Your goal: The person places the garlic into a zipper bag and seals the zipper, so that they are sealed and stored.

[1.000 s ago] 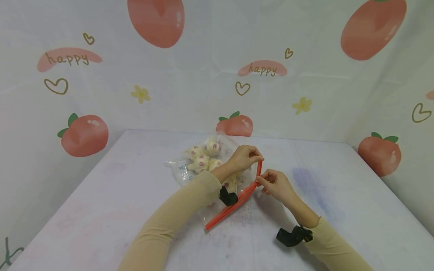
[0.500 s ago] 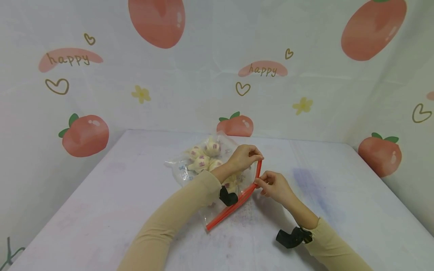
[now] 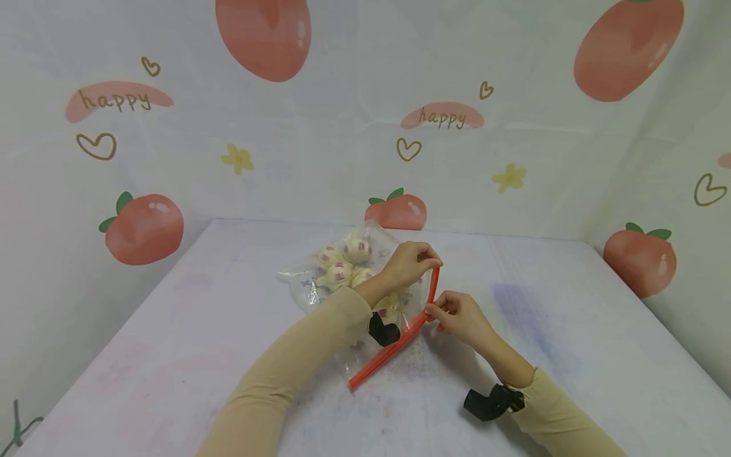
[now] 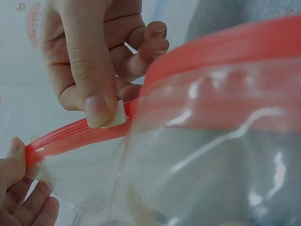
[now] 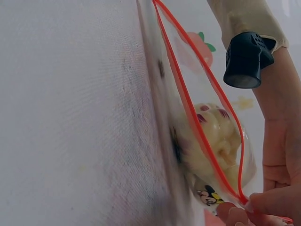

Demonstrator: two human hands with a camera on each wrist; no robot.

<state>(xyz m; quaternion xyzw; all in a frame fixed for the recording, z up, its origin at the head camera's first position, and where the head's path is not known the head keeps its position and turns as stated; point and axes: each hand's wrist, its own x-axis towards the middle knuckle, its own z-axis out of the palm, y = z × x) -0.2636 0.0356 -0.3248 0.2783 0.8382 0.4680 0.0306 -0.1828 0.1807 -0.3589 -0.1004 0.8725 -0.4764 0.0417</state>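
A clear zip bag (image 3: 302, 289) with a red zip strip (image 3: 388, 354) lies mid-table. Inside are several cream, bulb-shaped pieces (image 3: 335, 275) with purple marks. My left hand (image 3: 407, 264) reaches across the bag and pinches the strip's far end. Lower along the strip, my right hand (image 3: 461, 316) pinches the white slider (image 4: 117, 116) between thumb and fingers. Between the hands the red strip looks joined. On the slider's other side, the right wrist view shows two red edges (image 5: 186, 99) standing apart. My left forearm hides part of the bag.
A pale, stained cloth covers the table (image 3: 188, 355). Behind it hangs a white backdrop (image 3: 320, 139) printed with fruit and hearts. Black camera mounts sit on my left wrist (image 3: 384, 330) and right wrist (image 3: 487, 402).
My right hand has slid slightly down and left along the red strip, so more strip shows between the hands. The left hand keeps its pinch, shifting slightly up and left.
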